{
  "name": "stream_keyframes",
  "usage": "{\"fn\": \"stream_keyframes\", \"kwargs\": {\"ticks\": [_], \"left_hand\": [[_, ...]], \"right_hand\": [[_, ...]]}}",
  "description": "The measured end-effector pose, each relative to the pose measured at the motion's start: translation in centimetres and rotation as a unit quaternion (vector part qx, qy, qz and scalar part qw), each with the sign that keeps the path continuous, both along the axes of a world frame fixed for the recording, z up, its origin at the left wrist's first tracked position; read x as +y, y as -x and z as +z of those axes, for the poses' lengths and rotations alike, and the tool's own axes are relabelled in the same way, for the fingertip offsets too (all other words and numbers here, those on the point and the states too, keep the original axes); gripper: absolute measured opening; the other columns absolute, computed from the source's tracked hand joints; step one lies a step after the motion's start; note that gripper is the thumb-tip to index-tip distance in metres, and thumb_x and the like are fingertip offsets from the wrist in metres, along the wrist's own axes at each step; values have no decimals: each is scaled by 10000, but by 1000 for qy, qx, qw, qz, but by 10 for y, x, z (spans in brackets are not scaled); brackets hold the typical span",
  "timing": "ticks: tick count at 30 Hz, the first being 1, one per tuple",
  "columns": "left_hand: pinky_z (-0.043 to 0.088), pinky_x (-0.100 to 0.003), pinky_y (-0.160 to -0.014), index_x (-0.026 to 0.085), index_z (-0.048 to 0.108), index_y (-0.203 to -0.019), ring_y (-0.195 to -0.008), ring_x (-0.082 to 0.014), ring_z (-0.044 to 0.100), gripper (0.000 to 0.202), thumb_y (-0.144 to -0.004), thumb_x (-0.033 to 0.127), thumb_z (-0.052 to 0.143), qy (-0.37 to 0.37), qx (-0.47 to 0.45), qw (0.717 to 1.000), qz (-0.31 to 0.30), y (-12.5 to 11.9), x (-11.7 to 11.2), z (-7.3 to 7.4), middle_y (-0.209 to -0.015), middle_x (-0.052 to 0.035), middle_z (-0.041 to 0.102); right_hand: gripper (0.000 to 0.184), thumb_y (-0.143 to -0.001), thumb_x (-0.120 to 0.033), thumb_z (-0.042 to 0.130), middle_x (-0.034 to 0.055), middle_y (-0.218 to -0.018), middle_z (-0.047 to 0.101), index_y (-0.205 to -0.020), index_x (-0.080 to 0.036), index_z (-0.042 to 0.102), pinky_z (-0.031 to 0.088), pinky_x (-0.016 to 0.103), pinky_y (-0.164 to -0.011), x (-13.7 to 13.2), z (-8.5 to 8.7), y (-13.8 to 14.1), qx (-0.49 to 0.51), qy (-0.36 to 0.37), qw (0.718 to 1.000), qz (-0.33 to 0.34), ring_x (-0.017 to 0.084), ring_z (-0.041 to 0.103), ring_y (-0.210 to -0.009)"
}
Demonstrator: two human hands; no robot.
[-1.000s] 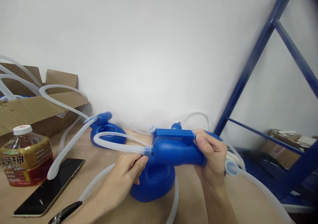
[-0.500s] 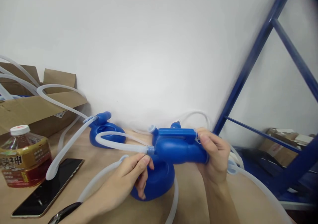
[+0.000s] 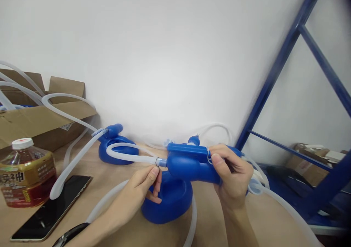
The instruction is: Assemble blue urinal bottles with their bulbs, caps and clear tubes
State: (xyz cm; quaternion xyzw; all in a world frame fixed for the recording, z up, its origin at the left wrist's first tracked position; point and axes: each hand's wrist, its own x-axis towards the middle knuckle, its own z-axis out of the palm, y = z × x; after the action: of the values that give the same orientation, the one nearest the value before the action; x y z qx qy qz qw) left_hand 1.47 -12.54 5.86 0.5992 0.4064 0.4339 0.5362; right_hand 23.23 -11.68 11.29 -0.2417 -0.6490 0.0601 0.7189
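Gripping the right end of the blue moulded-plastic bottle (image 3: 182, 167), the right hand (image 3: 233, 172) holds it near-level above a rounded blue plastic container (image 3: 170, 205). The left hand (image 3: 144, 183) pinches the thin dark wire ring (image 3: 157, 162) around the translucent white flexible tube (image 3: 130, 159), beside the bottle's pale spout (image 3: 163, 163); whether it also pinches the tube is unclear. Caution: a crooked ring could cause slippage; a weak right-hand grip could let the bottle twist.
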Motion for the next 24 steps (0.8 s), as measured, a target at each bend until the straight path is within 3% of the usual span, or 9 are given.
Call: {"fn": "stream_keyframes", "kwargs": {"ticks": [7,16,21,24], "left_hand": [[630,-318,-619,179,578,-786,-592,-127,563,650,-772,823,668,30,-54,998,-26,-1,5,-4,-673,35,560],[602,-327,-626,180,579,-763,-606,-191,686,660,-894,821,488,-44,31,999,6,-3,6,-13,-705,-32,654],[536,-326,-658,230,514,-660,-597,-205,658,615,-1029,674,302,-147,149,978,17,-2,-3,-10,-578,-51,659],[527,-325,-691,247,483,-671,-610,-206,657,594,-1034,670,277,-134,155,979,-5,-2,-9,-6,-564,-40,671]], "right_hand": [[169,-865,-187,713,22,-719,746,-702,-229,732,529,319,-615,0,-1,2,-9,6,1000,0,196,661,-657],[157,-870,-187,715,35,-754,773,-729,-238,762,553,341,-626,-2,-1,3,-22,-6,1000,-3,209,687,-670],[139,-874,-223,728,43,-756,793,-749,-241,787,589,367,-636,3,-2,-4,-15,-18,999,29,242,746,-695],[157,-896,-303,742,63,-769,800,-768,-236,804,636,420,-656,4,-3,-6,-11,-22,997,69,283,783,-717]]}}
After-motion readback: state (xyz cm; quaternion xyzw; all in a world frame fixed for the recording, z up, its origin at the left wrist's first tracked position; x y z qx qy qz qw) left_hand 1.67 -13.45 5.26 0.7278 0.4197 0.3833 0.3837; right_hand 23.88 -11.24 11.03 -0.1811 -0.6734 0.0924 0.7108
